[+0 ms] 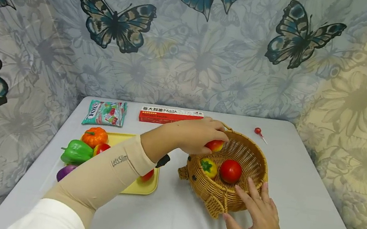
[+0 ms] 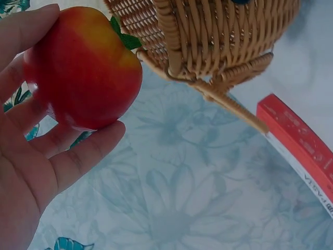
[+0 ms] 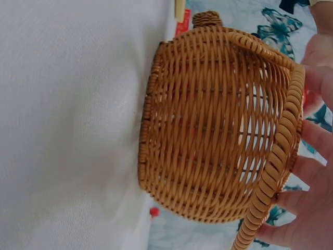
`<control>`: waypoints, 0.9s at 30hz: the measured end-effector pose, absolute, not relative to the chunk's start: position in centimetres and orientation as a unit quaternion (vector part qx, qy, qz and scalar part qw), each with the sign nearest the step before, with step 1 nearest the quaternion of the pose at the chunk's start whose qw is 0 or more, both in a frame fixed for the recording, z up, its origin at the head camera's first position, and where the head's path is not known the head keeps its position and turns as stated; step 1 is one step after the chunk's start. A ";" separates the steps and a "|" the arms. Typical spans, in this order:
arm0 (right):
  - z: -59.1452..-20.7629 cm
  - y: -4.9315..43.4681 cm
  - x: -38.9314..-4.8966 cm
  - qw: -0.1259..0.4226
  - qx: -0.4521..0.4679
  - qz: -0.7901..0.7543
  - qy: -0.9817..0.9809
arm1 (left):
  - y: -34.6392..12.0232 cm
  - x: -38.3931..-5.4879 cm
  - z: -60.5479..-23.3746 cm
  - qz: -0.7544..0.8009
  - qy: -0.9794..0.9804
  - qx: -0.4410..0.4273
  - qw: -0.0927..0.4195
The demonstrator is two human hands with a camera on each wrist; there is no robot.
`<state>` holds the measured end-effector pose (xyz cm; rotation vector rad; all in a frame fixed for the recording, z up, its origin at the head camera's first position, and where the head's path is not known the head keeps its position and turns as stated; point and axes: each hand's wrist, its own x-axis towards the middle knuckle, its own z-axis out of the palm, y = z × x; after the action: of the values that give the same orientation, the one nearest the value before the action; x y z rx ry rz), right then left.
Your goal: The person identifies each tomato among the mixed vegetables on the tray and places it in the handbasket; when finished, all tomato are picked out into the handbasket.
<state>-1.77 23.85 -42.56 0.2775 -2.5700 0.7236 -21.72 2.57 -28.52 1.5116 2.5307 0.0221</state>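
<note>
My left hand point(image 1: 200, 135) grips a red and yellow apple point(image 2: 86, 67) with a green leaf, thumb on one side and fingers curled round the other. In the head view it is over the far left rim of a wicker basket point(image 1: 205, 192). Inside the basket lie a red tomato point(image 1: 230, 171) and a yellow fruit with a green top point(image 1: 208, 167). My right hand point(image 1: 258, 222) is at the basket's near right side, fingers spread and fairly straight. Its fingertips touch the rim and the thick wicker handle point(image 3: 276, 161) in the right wrist view.
A yellow tray point(image 1: 138, 190), partly behind my left forearm, stands at left with a green bell pepper point(image 1: 77, 152), an orange pumpkin point(image 1: 95, 137) and a purple vegetable point(image 1: 65, 172). Behind are a candy bag point(image 1: 105, 113) and a red pasta box point(image 1: 155, 117). A red lollipop point(image 1: 257, 130) lies back right.
</note>
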 end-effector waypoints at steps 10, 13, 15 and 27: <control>-42.5 23.9 -1.8 0.219 0.098 0.264 -0.934 | 4.7 -21.2 -29.9 -0.028 0.847 0.518 0.114; -42.5 24.0 -1.8 0.222 0.100 0.265 -0.933 | 5.2 -21.3 -30.7 -0.031 0.843 0.522 0.123; -42.5 24.0 -1.8 0.224 0.102 0.266 -0.932 | 5.5 -21.3 -31.1 -0.032 0.841 0.525 0.125; -42.6 23.9 -1.8 0.228 0.102 0.270 -0.930 | 6.1 -21.1 -33.5 -0.026 0.838 0.527 0.137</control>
<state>-1.76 23.87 -42.64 0.2822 -2.5600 0.7441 -21.07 6.13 -33.50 1.5242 2.4257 -0.0739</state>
